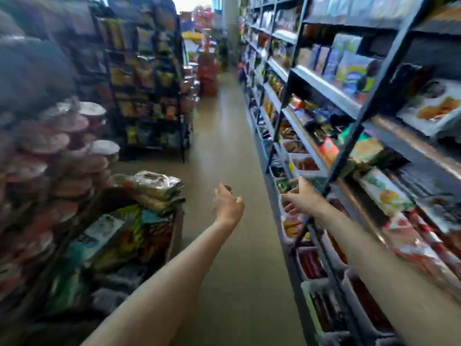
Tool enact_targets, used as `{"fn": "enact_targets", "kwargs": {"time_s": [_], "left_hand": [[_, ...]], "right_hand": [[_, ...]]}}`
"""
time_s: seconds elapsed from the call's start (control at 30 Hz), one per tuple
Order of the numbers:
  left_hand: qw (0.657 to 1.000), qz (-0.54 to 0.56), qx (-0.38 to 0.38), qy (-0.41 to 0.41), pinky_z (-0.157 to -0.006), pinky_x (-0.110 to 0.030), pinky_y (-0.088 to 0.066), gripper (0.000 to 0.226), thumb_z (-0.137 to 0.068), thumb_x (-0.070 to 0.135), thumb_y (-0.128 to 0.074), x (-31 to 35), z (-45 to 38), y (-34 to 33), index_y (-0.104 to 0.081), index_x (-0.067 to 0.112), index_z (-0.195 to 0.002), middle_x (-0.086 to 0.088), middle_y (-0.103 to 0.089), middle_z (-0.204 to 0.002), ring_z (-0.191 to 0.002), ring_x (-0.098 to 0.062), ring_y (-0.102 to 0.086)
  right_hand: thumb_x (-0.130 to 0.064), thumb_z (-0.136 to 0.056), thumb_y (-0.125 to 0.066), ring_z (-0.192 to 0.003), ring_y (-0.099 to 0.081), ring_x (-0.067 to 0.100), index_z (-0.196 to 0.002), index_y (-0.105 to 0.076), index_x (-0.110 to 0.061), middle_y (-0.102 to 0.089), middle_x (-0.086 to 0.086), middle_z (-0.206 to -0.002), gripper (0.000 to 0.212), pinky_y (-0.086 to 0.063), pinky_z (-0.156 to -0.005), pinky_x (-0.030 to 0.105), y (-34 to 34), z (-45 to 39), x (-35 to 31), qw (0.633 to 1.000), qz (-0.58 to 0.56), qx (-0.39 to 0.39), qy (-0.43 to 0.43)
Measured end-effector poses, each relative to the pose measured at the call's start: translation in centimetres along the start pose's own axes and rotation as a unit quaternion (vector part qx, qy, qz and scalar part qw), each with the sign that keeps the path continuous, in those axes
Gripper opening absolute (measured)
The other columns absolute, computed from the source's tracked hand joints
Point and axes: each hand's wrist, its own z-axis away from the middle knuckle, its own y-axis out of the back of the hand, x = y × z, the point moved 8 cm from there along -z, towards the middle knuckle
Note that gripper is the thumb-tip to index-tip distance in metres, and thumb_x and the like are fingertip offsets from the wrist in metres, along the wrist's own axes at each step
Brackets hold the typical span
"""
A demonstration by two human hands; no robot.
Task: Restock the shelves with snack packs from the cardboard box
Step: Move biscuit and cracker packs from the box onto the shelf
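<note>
The cardboard box [149,236] of snack packs [154,182] sits low on the left, nearer the empty, loosely curled left hand [228,204]; the right hand [300,197], fingers relaxed, reaches the right-side shelves [321,83].

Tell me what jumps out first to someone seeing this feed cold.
Two bare arms stretch down a narrow shop aisle: the left hand hangs empty over the floor, and the right hand reaches to the packed shelves on the right. At lower left, an open cardboard box brims with snack packs, below stacked round tubs.
</note>
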Motion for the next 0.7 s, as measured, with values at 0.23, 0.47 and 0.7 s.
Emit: {"fn": "enact_targets", "kwargs": {"time_s": [0.23,0.47,0.7], "left_hand": [[0.975,-0.111,-0.037,0.189,-0.096,-0.039,-0.044,0.043,-0.092,0.019,-0.052,-21.2,-1.0,14.5,-0.037,0.004,-0.129,-0.015,-0.05,-0.128,-0.117,-0.031,-0.051],[0.958,-0.133,-0.036,0.25,-0.087,-0.036,-0.045,0.043,-0.091,0.019,-0.054,-32.4,-3.9,23.2,-0.038,0.005,-0.128,-0.015,-0.048,-0.127,-0.113,-0.031,-0.051],[0.899,0.106,-0.01,0.425,-0.08,-0.032,-0.046,0.045,-0.096,0.017,-0.048,-39.4,-4.2,25.2,-0.031,0.006,-0.137,-0.007,-0.045,-0.107,-0.097,-0.018,-0.05]], "right_hand": [[-0.001,-0.091,-0.048,-0.058,-0.053,0.017,-0.125,-0.038,-0.005,-0.047,0.012,-0.098,0.035,-0.046,-0.051,0.027,-24.2,0.1,-6.0,0.973,0.057,-0.225,0.016],[-0.017,-0.09,-0.054,-0.116,-0.047,0.031,-0.13,-0.039,-0.006,-0.047,0.014,-0.128,0.044,-0.042,-0.091,0.036,-38.9,-1.8,-9.6,0.896,0.329,-0.235,0.185],[-0.011,-0.096,-0.038,-0.145,-0.005,0.029,-0.15,-0.001,-0.012,-0.001,0.009,-0.158,0.066,-0.014,-0.116,0.047,-55.1,-0.6,-15.6,0.582,0.566,-0.207,0.546]]}}
